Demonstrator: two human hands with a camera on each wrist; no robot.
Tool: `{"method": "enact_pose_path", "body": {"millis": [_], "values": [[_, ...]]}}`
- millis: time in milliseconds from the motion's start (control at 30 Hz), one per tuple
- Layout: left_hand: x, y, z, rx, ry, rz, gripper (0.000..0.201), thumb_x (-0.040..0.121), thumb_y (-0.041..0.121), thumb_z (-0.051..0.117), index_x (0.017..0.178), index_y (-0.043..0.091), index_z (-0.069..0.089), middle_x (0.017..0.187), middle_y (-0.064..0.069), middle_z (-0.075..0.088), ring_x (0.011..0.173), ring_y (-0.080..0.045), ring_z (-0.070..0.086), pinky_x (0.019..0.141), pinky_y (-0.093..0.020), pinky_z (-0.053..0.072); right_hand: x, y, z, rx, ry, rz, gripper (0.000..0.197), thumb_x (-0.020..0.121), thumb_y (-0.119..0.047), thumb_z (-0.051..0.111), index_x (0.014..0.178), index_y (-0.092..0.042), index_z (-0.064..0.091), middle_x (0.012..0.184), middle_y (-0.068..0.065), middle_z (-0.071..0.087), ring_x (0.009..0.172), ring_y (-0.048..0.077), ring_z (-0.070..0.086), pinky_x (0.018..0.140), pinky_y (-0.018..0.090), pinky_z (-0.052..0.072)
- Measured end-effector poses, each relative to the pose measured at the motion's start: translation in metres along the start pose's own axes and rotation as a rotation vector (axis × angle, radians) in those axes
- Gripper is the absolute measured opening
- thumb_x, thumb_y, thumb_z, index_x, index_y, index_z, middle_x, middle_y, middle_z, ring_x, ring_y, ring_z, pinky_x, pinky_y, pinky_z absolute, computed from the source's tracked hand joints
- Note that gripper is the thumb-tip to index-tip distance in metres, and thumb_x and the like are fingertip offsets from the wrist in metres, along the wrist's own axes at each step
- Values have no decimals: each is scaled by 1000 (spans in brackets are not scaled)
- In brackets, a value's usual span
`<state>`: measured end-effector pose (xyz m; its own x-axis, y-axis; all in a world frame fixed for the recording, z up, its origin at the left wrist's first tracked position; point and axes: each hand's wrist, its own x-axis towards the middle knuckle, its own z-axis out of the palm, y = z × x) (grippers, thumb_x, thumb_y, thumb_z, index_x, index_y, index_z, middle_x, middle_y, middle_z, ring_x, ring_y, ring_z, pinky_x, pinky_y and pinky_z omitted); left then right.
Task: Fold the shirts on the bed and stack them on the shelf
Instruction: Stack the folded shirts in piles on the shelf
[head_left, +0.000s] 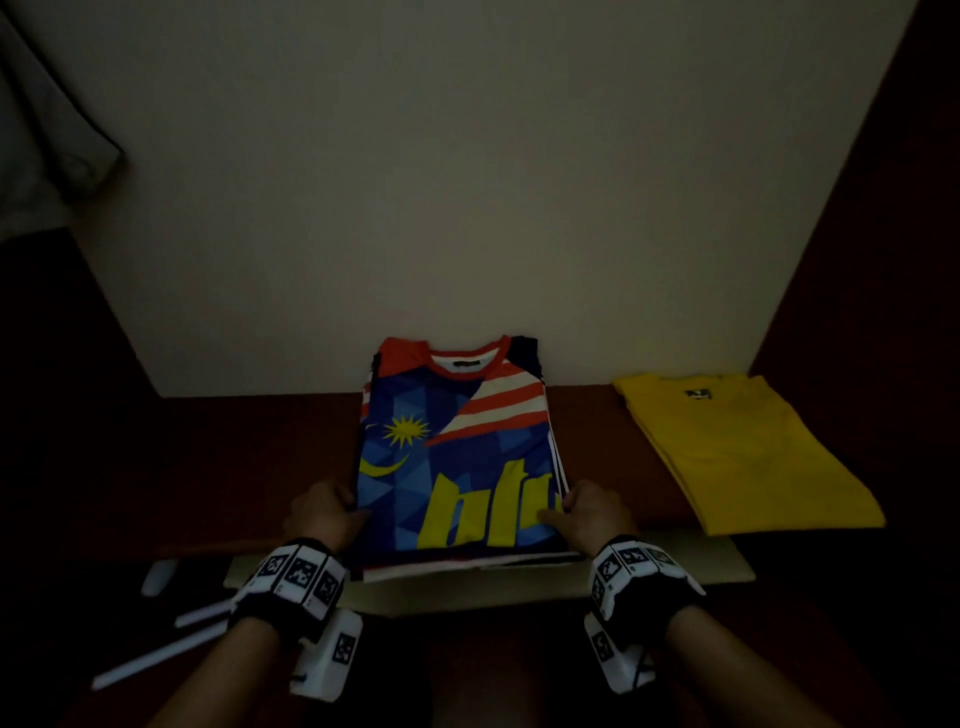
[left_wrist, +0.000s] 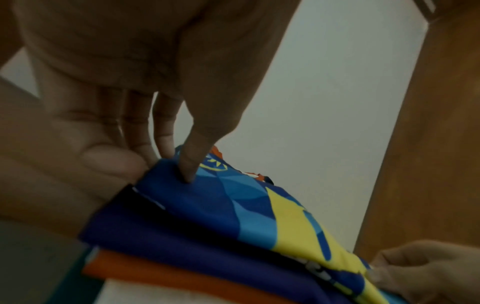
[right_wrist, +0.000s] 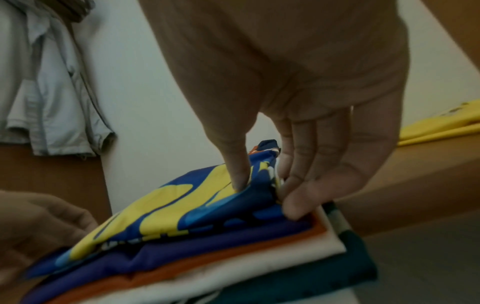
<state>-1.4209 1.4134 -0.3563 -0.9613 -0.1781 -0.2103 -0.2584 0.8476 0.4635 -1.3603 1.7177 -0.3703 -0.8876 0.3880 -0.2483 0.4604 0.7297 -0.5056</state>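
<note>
**Flag jersey on the shelf**

My left hand (head_left: 324, 512) and right hand (head_left: 592, 512) pinch the near corners of the slick blue, red-striped folded jersey (head_left: 457, 452), yellow letters "bt", atop stacked shirts on the brown wooden shelf (head_left: 249, 441), near a folded yellow cotton shirt (head_left: 748, 452).

This is looking like a home bedroom closet. Folded shirts are sitting on a brown wooden shelf (head_left: 234, 441) against a pale wall (head_left: 467, 182), and a light garment (right_wrist: 52, 82) is hanging left of that shelf's stack.
</note>
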Motion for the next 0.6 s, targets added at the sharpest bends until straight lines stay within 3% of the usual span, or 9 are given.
{"method": "enact_pose_path", "body": {"millis": [67,167,267,333,400,467,533,600], "values": [[1,-1,-2,11,-10,-3,22,81,31,77,92,17,64,115,-11,65,109,-30,60,85,-31,46,1,-1,0,53,-4,7,33,76,-43,77,86,-17,59,97,7,66,90,27,66,75,35,54],[2,-2,-3,-6,-97,-43,26,78,30,80,91,11,68,106,-13,67,95,-28,63,74,-33,51,4,-1,0,177,-1,13,28,73,-20,82,67,-18,55,86,9,65,87,30,67,77,44,58],[5,-5,-3,-172,-151,-80,17,80,17,79,78,11,63,95,-13,66,74,-20,58,55,-25,44,1,-2,-2,397,1,96,27,70,-9,83,76,-16,58,92,12,66,78,27,66,57,36,58],[9,-10,-5,-320,-151,-105,15,80,11,78,81,9,63,97,-16,66,75,-21,59,53,-27,45,2,-1,-3,557,-5,129,26,72,-1,80,81,-14,58,98,15,65,81,26,64,49,31,53],[11,-11,-8,-502,-131,-138,16,81,1,73,85,6,59,98,-19,64,77,-25,60,47,-30,51,2,-4,-6,731,-25,157,29,76,9,73,85,-11,55,103,19,62,83,28,61,51,33,52],[13,-11,-8,-686,-146,-182,19,83,-7,68,88,4,55,95,-21,62,71,-28,60,38,-27,50,1,-7,-9,859,-65,172,28,81,14,66,92,-8,51,98,19,59,78,26,58,55,34,50],[11,-6,-7,-761,-214,-195,21,83,-1,71,97,0,56,91,-21,63,68,-29,60,37,-25,49,-2,-10,-11,921,-151,179,21,86,9,62,94,-5,49,88,15,58,74,23,57,57,34,49],[13,-3,-2,-732,-263,-176,30,79,16,79,95,0,59,89,-18,64,70,-28,61,41,-26,49,-2,-13,-10,908,-200,160,14,90,-1,64,87,-4,50,80,14,59,69,22,58,58,34,49]]}}
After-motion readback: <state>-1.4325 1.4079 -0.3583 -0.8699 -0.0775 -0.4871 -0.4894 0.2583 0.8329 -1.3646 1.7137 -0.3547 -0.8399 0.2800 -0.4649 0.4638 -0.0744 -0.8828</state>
